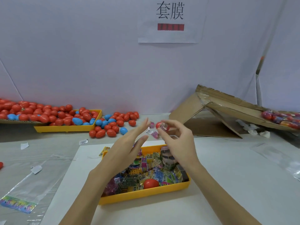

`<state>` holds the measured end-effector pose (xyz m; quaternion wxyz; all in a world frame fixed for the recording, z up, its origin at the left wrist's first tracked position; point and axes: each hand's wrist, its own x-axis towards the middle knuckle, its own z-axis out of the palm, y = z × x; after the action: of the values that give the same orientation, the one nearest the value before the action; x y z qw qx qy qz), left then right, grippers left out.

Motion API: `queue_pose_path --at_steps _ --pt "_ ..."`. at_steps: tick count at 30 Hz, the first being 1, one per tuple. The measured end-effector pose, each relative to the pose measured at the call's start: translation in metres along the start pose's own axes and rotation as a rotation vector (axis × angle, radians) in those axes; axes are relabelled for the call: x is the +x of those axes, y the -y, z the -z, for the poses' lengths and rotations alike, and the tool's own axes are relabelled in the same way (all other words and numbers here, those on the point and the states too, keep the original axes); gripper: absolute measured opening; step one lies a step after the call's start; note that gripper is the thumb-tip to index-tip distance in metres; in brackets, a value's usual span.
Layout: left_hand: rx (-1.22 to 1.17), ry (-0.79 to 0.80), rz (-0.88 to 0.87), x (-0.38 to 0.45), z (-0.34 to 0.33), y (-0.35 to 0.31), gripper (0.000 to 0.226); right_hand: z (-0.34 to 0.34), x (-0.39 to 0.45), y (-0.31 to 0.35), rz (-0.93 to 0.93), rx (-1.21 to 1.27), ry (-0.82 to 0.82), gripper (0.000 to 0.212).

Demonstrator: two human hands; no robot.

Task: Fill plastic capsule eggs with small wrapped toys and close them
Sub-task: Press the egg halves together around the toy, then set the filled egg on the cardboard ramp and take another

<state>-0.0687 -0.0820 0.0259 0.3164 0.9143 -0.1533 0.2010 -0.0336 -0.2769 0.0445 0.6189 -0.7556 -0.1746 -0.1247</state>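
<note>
We grip a red egg (162,125) in our right hand (177,143), our left hand (129,143) released beside it. Many wrapped toys (146,168) fill the tray (146,194); most work looks left.

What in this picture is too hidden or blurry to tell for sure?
- Red egg in the right hand: fingers cover it, so closed or not is unclear.
- Wrapped toys in the yellow tray: print too small.
- Cardboard box: contents blurred, cut off at right edge.
</note>
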Motion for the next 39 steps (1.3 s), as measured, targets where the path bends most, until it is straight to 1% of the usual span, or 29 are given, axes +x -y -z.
queue_pose_path --at_steps 2,3,5,6,8,11,12,14,16,18,19,22,24,27,29,30,32,34,35,37,39 --pt "0.058 0.006 0.034 0.0 0.001 0.007 0.062 0.011 0.03 -0.001 0.283 -0.275 -0.148 0.031" --pt "0.095 0.014 0.037 -0.001 0.002 0.01 0.064 0.019 0.049 -0.001 0.371 -0.415 -0.204 0.032" --pt "0.169 0.04 0.039 -0.001 0.002 0.013 0.067 0.038 0.089 0.0 0.441 -0.695 -0.297 0.029" --pt "0.206 0.058 0.045 -0.002 0.003 0.014 0.069 0.046 0.109 -0.001 0.428 -0.817 -0.333 0.029" --pt "0.262 0.102 0.058 -0.003 0.003 0.012 0.072 0.061 0.142 -0.009 0.313 -1.048 -0.369 0.033" --pt "0.29 0.14 0.066 -0.005 0.004 0.01 0.071 0.068 0.16 -0.021 0.086 -1.322 -0.331 0.039" --pt "0.296 0.143 0.072 -0.004 0.004 0.01 0.069 0.064 0.157 -0.023 0.066 -1.38 -0.317 0.039" --pt "0.311 0.145 0.087 -0.003 0.006 0.012 0.064 0.051 0.146 -0.025 0.134 -1.446 -0.297 0.029" --pt "0.336 0.139 0.096 -0.003 0.006 0.015 0.056 0.03 0.134 -0.032 0.281 -1.395 -0.231 0.027" --pt "0.377 0.123 0.112 -0.004 0.006 0.016 0.047 0.006 0.119 -0.038 0.378 -1.217 -0.088 0.028" --pt "0.392 0.11 0.137 -0.005 0.007 0.015 0.044 -0.006 0.113 -0.041 0.392 -1.118 0.002 0.026" --pt "0.443 0.033 0.244 -0.005 0.011 0.017 0.033 -0.043 0.102 -0.046 0.333 -0.831 0.257 0.022" --pt "0.499 -0.017 0.308 -0.006 0.014 0.022 0.024 -0.066 0.101 -0.046 0.28 -0.719 0.413 0.027" --pt "0.563 -0.035 0.393 -0.007 0.014 0.028 0.017 -0.097 0.104 -0.046 0.261 -0.658 0.639 0.046" --pt "0.563 -0.045 0.429 -0.009 0.011 0.03 0.015 -0.116 0.106 -0.049 0.249 -0.671 0.753 0.059" --pt "0.562 -0.051 0.442 -0.01 0.01 0.031 0.015 -0.124 0.107 -0.052 0.251 -0.699 0.788 0.06" --pt "0.565 -0.053 0.454 -0.01 0.009 0.032 0.015 -0.137 0.106 -0.06 0.26 -0.741 0.777 0.053" --pt "0.575 -0.044 0.471 -0.01 0.01 0.032 0.015 -0.142 0.105 -0.063 0.27 -0.751 0.692 0.037" --pt "0.586 -0.043 0.483 -0.01 0.01 0.032 0.015 -0.141 0.104 -0.064 0.268 -0.747 0.658 0.033" --pt "0.611 -0.057 0.483 -0.009 0.012 0.033 0.018 -0.133 0.103 -0.062 0.259 -0.7 0.614 0.034" --pt "0.604 -0.08 0.463 -0.009 0.014 0.032 0.022 -0.118 0.1 -0.055 0.261 -0.618 0.574 0.04"
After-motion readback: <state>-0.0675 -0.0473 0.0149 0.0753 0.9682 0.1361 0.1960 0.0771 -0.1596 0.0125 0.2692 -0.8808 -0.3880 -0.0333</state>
